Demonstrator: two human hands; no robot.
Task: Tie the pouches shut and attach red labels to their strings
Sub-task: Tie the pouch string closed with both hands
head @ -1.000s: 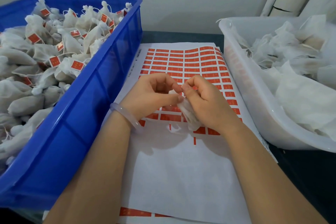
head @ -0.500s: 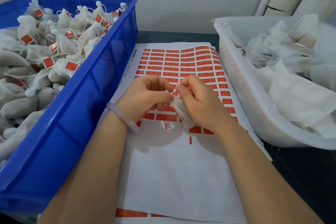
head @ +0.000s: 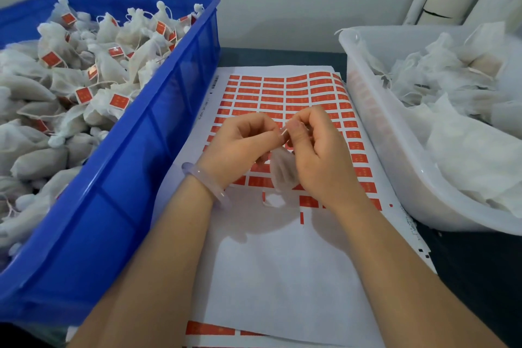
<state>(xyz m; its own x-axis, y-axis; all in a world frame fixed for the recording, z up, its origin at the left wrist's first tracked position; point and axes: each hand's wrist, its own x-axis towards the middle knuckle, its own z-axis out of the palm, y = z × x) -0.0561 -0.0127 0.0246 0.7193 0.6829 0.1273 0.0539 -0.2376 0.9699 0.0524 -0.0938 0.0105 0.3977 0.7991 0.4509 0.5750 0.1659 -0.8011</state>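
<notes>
Head cam: left hand and right hand both pinch the top of one pouch, which hangs blurred between them over the label sheet. String not resolvable. Blue bin is cut off left, white bin cut off right.

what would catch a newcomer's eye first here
At centre, the left hand and right hand hold a small white pouch over a sheet of red labels. Left stands a blue bin heaped with labelled pouches; right, a white tub of unlabelled pouches.
</notes>
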